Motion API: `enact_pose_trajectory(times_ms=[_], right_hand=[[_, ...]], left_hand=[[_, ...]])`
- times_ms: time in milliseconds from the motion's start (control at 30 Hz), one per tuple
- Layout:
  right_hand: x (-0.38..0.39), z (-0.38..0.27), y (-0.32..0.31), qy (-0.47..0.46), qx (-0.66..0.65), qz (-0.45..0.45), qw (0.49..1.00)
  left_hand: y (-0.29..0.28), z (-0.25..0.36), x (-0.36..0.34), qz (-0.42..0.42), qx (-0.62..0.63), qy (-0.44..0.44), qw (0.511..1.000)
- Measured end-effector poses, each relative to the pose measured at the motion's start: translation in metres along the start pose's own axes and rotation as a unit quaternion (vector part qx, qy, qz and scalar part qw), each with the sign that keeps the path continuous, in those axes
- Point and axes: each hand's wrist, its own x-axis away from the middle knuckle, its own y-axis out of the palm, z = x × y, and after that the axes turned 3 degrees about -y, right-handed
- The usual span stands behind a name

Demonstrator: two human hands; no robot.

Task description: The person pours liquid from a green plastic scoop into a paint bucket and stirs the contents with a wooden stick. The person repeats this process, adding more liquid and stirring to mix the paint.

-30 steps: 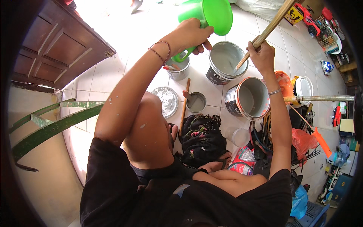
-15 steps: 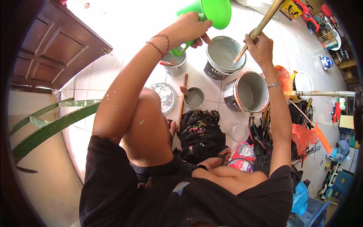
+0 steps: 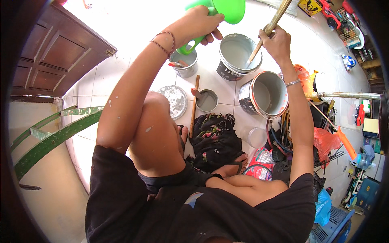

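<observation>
My left hand (image 3: 201,25) is closed round the handle of a bright green plastic dipper (image 3: 230,9), held tilted above the floor beside a bucket of grey paint (image 3: 223,69). In my right hand (image 3: 277,43) is a long wooden stick (image 3: 278,16), slanting down with its lower end inside that bucket. Nearer me stands a second paint bucket (image 3: 246,94) with an orange-stained rim and grey inside. Below my left wrist is a smaller grey pail (image 3: 190,71) with a reddish-handled tool in it. A small can of grey paint (image 3: 207,106) holds a brush or scraper.
A paint-spattered round lid (image 3: 172,101), a wooden rod (image 3: 194,117) and a bunched black floral cloth (image 3: 214,137) lie before my legs. A clear tub (image 3: 256,137) and an orange bag (image 3: 325,139) are at right. A green metal frame (image 3: 56,135) and brown door (image 3: 56,52) stand left.
The whole view has shifted slightly, so things appear a little higher. Both hands keep their grips; the stick's end stays in the bucket and the dipper stays raised.
</observation>
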Motion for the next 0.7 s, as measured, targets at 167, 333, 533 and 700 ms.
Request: enact_pose_trajectory(times_ms=[167,333,533,700], right_hand=[[-0.013,0.032,0.018,0.027,-0.142,0.071,0.987],[-0.002,0.014,0.000,-0.030,0.088,0.014,0.996],[0.001,0.014,0.016,0.049,-0.195,0.039,0.979],[-0.002,0.039,0.016,-0.067,-0.081,0.096,0.990]], left_hand=[[0.003,-0.015,-0.010,0.026,-0.022,0.042,0.999],[0.003,-0.012,-0.012,0.006,0.082,0.015,0.997],[0.004,-0.012,-0.016,0.031,0.090,-0.001,0.995],[0.008,-0.008,-0.017,0.013,0.107,-0.010,0.994]])
